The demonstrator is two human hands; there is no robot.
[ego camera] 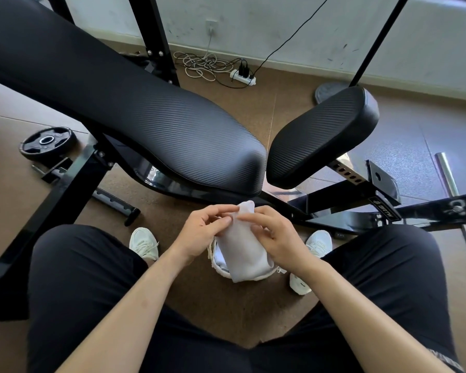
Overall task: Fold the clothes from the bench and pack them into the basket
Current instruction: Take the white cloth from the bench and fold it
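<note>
A white folded garment [242, 251], small and narrow like a sock or cloth, is held between both hands above a white woven basket [213, 255] on the floor between my feet. My left hand [207, 232] pinches its upper left edge. My right hand [272, 235] grips its upper right side with curled fingers. More white cloth shows inside the basket, mostly hidden under the garment. The black padded bench [145, 125] in front of me carries no clothes.
The bench's seat pad [323, 135] and black steel frame [361, 211] stand close ahead. A weight plate [47, 142] lies on the floor at left, a steel bar [452, 189] at right. A power strip with cables [242, 76] sits by the wall. My white shoes [144, 243] flank the basket.
</note>
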